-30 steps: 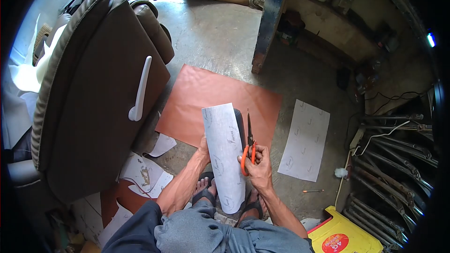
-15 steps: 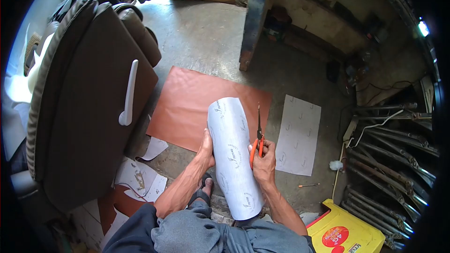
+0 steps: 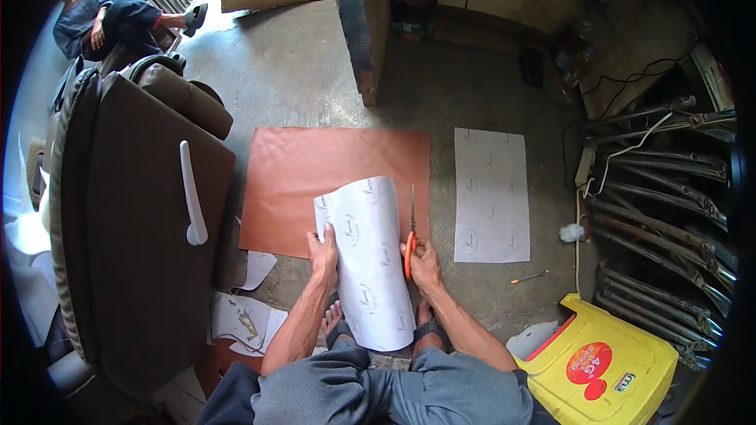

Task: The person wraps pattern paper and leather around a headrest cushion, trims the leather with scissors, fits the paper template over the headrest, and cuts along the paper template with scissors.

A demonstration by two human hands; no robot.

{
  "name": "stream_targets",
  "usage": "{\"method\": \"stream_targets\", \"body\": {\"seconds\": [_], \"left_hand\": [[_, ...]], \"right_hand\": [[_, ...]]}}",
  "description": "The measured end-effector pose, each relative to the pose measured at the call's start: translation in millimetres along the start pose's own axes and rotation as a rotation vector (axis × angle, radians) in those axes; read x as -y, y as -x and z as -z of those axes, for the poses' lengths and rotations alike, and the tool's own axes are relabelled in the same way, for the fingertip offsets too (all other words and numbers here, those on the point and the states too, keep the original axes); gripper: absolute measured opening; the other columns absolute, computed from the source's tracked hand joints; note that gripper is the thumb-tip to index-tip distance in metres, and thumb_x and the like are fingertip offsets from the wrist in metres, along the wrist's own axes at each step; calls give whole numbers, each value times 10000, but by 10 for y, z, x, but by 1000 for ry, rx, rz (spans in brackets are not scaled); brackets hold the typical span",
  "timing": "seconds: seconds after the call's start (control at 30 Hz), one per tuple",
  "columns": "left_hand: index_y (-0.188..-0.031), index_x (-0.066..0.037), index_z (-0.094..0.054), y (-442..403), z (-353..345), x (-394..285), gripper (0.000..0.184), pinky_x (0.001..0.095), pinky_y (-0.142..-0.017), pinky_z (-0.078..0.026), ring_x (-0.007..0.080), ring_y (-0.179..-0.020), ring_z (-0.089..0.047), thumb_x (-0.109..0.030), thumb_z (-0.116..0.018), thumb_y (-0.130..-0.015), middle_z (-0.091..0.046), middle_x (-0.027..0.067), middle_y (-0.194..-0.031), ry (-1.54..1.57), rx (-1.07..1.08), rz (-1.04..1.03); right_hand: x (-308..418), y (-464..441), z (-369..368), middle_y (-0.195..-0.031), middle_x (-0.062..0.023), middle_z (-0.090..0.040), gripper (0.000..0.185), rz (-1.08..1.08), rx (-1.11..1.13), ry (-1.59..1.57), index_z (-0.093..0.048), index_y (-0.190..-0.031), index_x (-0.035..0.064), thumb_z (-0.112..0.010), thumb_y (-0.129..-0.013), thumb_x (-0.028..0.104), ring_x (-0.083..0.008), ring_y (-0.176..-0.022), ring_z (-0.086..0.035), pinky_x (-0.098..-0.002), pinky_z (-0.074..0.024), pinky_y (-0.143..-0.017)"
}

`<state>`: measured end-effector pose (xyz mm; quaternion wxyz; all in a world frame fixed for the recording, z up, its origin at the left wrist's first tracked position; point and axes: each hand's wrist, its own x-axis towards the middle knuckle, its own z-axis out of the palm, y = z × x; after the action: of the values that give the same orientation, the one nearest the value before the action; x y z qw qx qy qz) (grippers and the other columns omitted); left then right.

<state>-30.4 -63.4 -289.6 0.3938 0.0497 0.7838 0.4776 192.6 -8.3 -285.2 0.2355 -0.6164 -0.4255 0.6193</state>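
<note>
A white printed sheet (image 3: 366, 267), curved lengthwise, is held upright between my knees and hands. My left hand (image 3: 323, 256) grips its left edge, thumb on the front face. My right hand (image 3: 423, 267) is closed around the orange handles of the scissors (image 3: 410, 244), beside the sheet's right edge; the dark blades point away from me and look closed. Beyond the sheet, a reddish-brown piece of material (image 3: 291, 181) lies flat on the floor. To its right lies a flat white printed sheet (image 3: 492, 197).
A brown padded chair (image 3: 142, 228) with a white lever stands at left. A person (image 3: 118, 16) sits at the upper left. A blue post (image 3: 352, 24), a yellow container (image 3: 606, 362), metal frames (image 3: 669, 228), a pen (image 3: 529, 277) and white scraps (image 3: 244, 319) surround the work area.
The view has swung so the chair, post and floor pieces sit further left. The held sheet has turned and now shows a wider curved face. My left thumb has come onto its front.
</note>
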Motion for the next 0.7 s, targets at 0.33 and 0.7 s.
{"method": "stream_targets", "body": {"seconds": [0.33, 0.7], "left_hand": [[-1083, -2, -533, -14, 45, -87, 428, 455, -786, -479, 264, -850, -597, -428, -541, -1036, -632, 180, -901, -368, -179, -257], [-968, -27, -516, -106, 114, 28, 379, 368, -706, -447, 161, -762, -481, -396, -541, -1050, -544, 57, -798, -167, -137, -282]], "right_hand": [[17, 38, 15, -931, -108, -710, 526, 75, -13, -28, -511, -1168, -40, -823, -837, 226, -160, -767, -661, -292, -530, -668], [142, 182, 53, -852, -73, -676, 490, 79, -21, 5, -511, -1161, -32, -802, -815, 157, -133, -726, -603, -285, -491, -655]]}}
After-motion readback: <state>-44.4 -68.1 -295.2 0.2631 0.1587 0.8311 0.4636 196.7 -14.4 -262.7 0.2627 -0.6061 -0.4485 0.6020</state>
